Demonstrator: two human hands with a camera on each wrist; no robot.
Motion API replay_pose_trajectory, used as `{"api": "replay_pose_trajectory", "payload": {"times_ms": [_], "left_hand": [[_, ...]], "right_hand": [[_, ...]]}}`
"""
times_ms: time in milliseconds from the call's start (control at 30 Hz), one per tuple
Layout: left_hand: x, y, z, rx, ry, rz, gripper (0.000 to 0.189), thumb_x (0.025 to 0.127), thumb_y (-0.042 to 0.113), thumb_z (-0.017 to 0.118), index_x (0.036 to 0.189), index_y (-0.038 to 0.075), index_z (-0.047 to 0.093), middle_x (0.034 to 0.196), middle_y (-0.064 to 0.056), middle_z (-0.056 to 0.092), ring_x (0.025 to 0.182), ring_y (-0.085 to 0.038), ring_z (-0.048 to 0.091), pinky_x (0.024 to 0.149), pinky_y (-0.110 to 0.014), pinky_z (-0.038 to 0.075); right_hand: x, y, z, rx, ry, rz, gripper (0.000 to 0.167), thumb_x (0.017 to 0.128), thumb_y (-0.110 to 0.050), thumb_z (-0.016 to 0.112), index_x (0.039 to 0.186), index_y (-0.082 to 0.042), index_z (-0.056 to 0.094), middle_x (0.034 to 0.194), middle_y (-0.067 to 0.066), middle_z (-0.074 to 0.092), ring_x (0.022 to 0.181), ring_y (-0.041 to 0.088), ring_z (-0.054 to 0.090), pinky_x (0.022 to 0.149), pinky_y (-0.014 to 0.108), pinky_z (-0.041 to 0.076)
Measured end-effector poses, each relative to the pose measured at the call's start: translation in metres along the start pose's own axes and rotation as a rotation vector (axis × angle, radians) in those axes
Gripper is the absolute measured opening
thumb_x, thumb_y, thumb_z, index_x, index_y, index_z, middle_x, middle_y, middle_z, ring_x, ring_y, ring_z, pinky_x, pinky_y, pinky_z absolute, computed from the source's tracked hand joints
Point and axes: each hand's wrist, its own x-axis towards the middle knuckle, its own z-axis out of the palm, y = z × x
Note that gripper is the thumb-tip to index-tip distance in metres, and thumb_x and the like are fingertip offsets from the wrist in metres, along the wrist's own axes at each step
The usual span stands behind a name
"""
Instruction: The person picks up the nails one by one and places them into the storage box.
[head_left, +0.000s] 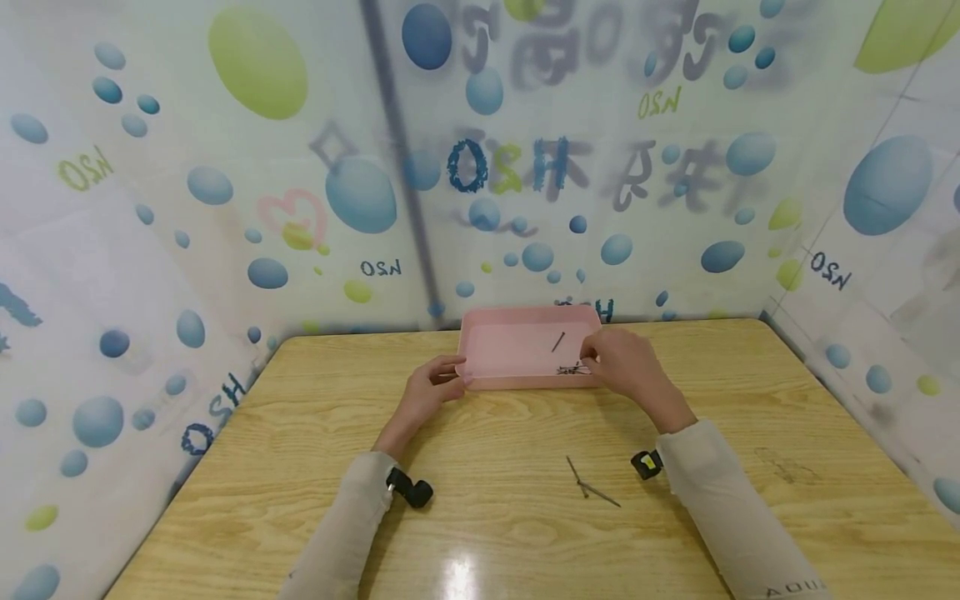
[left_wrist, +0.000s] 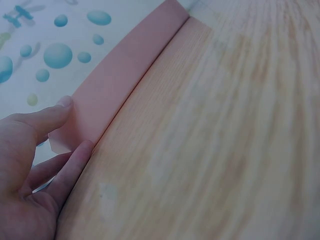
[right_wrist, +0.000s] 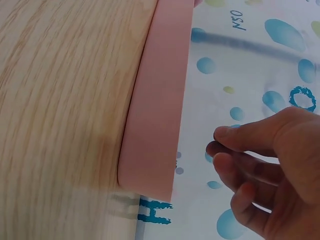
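A shallow pink tray (head_left: 510, 384) stands at the back edge of the table. My left hand (head_left: 429, 390) holds its front left corner; in the left wrist view the fingertips (left_wrist: 64, 102) press the tray's outer wall (left_wrist: 125, 65). Over the front right corner is my right hand (head_left: 622, 360), its thumb and forefinger pinched together. A small dark end shows at those fingertips (right_wrist: 220, 133), like a thin metal screw. Just beside them inside the tray lies a small pile of dark screws (head_left: 572, 369), and a single screw (head_left: 558, 342) lies farther back.
Several loose screws (head_left: 596, 491) lie together on the wooden table (head_left: 480, 450), in front of the tray. A patterned curtain (head_left: 510, 242) rises right behind the tray and encloses both sides. Black wrist cameras (head_left: 409, 487) sit at both cuffs.
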Motion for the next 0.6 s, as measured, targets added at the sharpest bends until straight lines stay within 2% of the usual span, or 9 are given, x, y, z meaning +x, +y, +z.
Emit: {"api": "replay_pose_trajectory", "payload": {"times_ms": [167,267,367,467,600], "left_hand": [[0.000,0.001,0.000,0.000,-0.006,-0.006,0.050,0.099,0.017,0.071,0.146,0.007,0.058,0.140,-0.024,0.062,0.112,-0.027,0.069,0.092,-0.037,0.062],[0.000,0.001,-0.001,0.009,-0.012,-0.016,0.050,0.100,0.014,0.070,0.147,0.005,0.056,0.141,-0.025,0.060,0.115,-0.031,0.068,0.092,-0.037,0.062],[0.000,0.001,-0.001,0.017,-0.017,-0.018,0.050,0.100,0.012,0.069,0.147,0.003,0.056,0.142,-0.026,0.060,0.118,-0.036,0.067,0.093,-0.039,0.062],[-0.001,0.001,-0.001,0.020,-0.013,-0.012,0.049,0.100,0.013,0.069,0.147,0.005,0.056,0.142,-0.025,0.060,0.120,-0.037,0.066,0.094,-0.040,0.061],[-0.002,0.001,0.000,0.024,0.001,-0.001,0.048,0.100,0.017,0.070,0.146,0.010,0.059,0.141,-0.021,0.062,0.119,-0.033,0.067,0.094,-0.038,0.061]], "right_hand": [[0.001,-0.003,-0.003,0.035,-0.086,-0.047,0.007,0.093,-0.013,0.074,0.093,-0.010,0.081,0.089,0.002,0.077,0.076,0.015,0.066,0.072,0.040,0.060],[0.002,-0.004,-0.004,0.097,-0.181,-0.112,0.007,0.093,-0.012,0.075,0.091,-0.011,0.082,0.089,0.001,0.078,0.078,0.013,0.066,0.075,0.038,0.060],[0.002,-0.007,-0.003,0.248,-0.346,-0.160,0.007,0.092,-0.009,0.075,0.090,-0.010,0.082,0.087,-0.001,0.076,0.074,0.011,0.065,0.070,0.035,0.061],[0.002,-0.010,-0.001,0.432,-0.535,-0.156,0.007,0.092,-0.006,0.075,0.089,-0.007,0.081,0.084,-0.001,0.074,0.066,0.013,0.064,0.063,0.033,0.060],[-0.001,-0.014,0.003,0.532,-0.693,-0.145,0.010,0.090,-0.004,0.076,0.085,-0.011,0.081,0.082,-0.003,0.073,0.062,0.013,0.062,0.058,0.030,0.056]]}}
